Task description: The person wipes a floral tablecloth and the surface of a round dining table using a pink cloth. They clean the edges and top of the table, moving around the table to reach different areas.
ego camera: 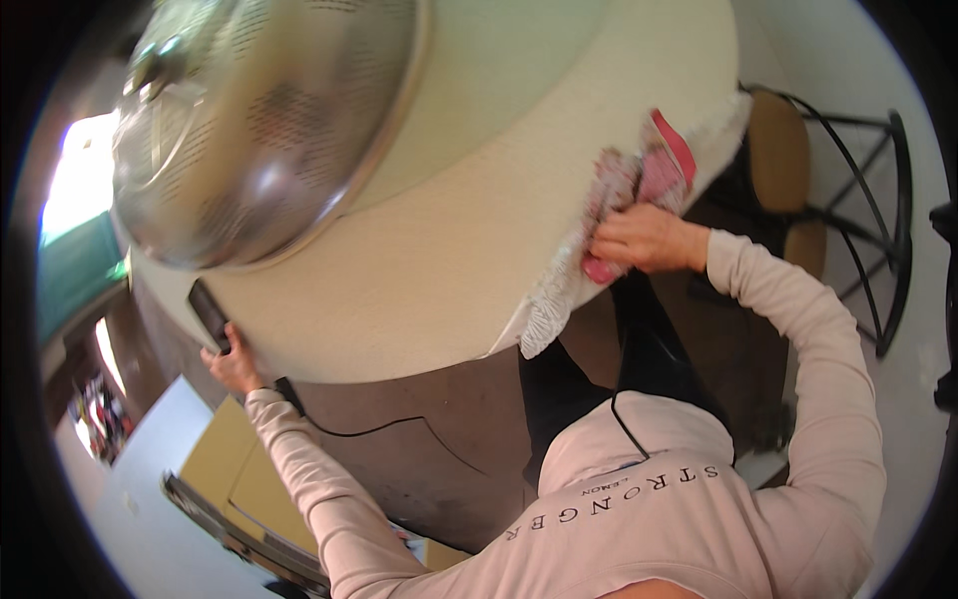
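At the table's lower left edge, my left hand (233,365) is around the near end of a black oblong object (207,308), with its fingertips on both sides. What the object is cannot be told. My right hand (647,238) grips a bunched pink and white cloth (617,176) at the right edge of the round table (419,299). A bright pink band (673,146) stands up from the cloth's far end. White lacy fabric (550,314) lies along the table edge below and beyond this hand, partly overhanging.
A large perforated metal dome (277,135) covers the table's upper left. Chairs with tan seats (778,150) and black metal frames stand at the right. A thin black cable (367,433) hangs below the table near my left forearm. Yellow-tan panels (247,479) are at lower left.
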A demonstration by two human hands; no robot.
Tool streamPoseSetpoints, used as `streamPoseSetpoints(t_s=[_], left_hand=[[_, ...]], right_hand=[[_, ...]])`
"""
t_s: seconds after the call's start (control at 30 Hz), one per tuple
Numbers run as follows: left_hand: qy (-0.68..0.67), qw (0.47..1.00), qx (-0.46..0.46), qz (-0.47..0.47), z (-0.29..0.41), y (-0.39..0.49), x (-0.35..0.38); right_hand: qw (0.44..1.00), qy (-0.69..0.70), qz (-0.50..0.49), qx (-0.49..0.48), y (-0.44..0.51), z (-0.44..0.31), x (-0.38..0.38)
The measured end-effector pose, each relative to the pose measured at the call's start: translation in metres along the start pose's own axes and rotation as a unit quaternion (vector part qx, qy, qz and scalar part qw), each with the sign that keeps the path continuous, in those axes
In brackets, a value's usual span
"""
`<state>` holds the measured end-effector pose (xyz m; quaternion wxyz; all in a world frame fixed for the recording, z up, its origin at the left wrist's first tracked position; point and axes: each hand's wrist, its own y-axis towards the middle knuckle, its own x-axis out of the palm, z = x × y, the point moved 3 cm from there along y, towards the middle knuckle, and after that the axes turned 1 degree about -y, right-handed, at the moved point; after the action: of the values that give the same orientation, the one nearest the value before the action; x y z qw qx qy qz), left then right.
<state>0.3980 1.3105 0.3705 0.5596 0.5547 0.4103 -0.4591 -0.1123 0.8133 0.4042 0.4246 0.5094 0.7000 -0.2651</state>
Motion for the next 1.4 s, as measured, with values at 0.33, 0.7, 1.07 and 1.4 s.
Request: streamPoseSetpoints(t_s=[0.33,0.7,1.07,1.4], left_hand=[[-0.010,0.980,0.101,0.173,0.089,-0.023,-0.052],[-0.260,0.696,0.622,-0.246,0.308,-0.400,-0.107],[-0.332,0.700,0.595,-0.212,0.307,-0.397,-0.090],[-0.338,0.701,0.585,-0.229,0.306,-0.397,-0.087]], right_hand=[[0.999,-0.032,0.002,0.031,-0.008,-0.005,0.008],[0.993,-0.065,0.059,0.073,-0.037,0.016,0.011],[0.979,-0.069,0.154,0.119,0.009,-0.026,0.032],[0.962,-0.112,0.181,0.173,-0.010,-0.036,0.027]])
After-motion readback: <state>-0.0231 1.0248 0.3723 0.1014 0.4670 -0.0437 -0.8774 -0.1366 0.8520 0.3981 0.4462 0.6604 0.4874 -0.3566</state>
